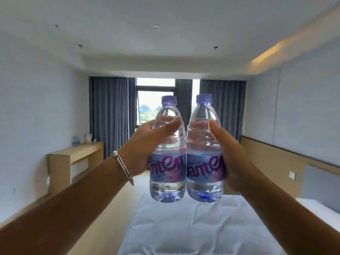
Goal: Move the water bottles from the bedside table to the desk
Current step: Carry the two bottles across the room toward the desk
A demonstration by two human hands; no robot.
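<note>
Bottles fill the middle of my head view: I see the left hand (141, 150) wrapped around the left water bottle (168, 150) and the right hand (237, 159) wrapped around the right water bottle (205, 150), thumbs across the clear shoulders. Both bottles stand upright, purple caps on top, side by side and touching at the labels, held in the air above the white bed (193, 227). A wooden desk (77, 157) stands well apart along the left wall, with grey curtains (110, 111) behind it.
</note>
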